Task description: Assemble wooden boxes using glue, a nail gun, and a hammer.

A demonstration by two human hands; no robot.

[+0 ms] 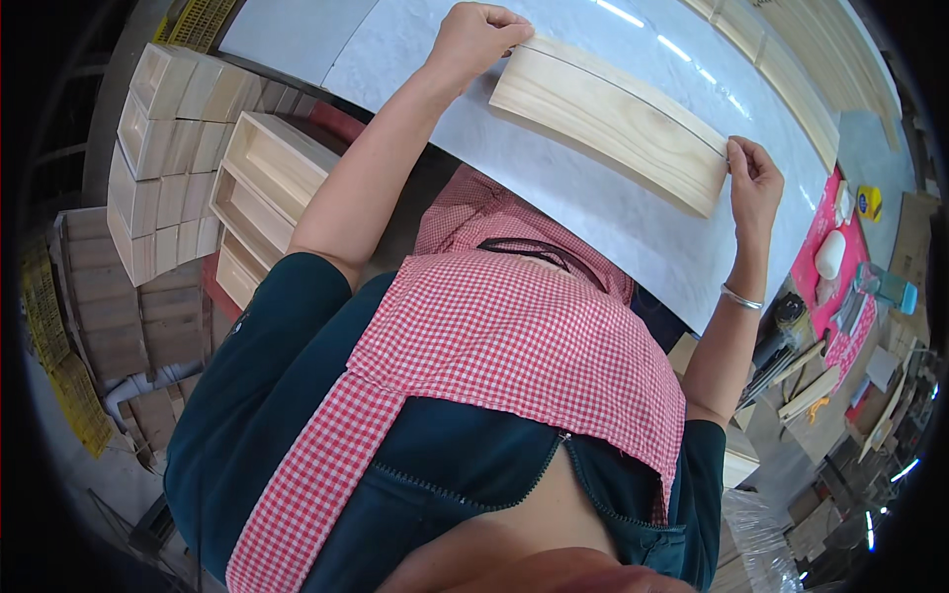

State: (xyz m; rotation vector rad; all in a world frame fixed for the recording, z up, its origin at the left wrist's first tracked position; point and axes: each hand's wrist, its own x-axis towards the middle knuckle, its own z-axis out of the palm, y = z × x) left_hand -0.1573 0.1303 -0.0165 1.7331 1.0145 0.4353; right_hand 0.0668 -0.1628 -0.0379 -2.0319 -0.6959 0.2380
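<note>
Bright overhead glare on tabletop (633, 212); edges fisheye-bent.

Two hands, left hand (474, 40), right hand (753, 178), one wooden board (613, 119), one white table (593, 198), one bracelet (741, 298), many stacked wooden boxes (198, 148)

Bare tabletop (554, 188) open before the pine board (613, 119); stacked wooden boxes (188, 148) crowd the left, tool clutter (840, 277) the right.

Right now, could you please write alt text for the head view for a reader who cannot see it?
A person's left hand and right hand grip opposite ends of a pale wooden board on a white table. Open wooden boxes are stacked to the left.
</note>
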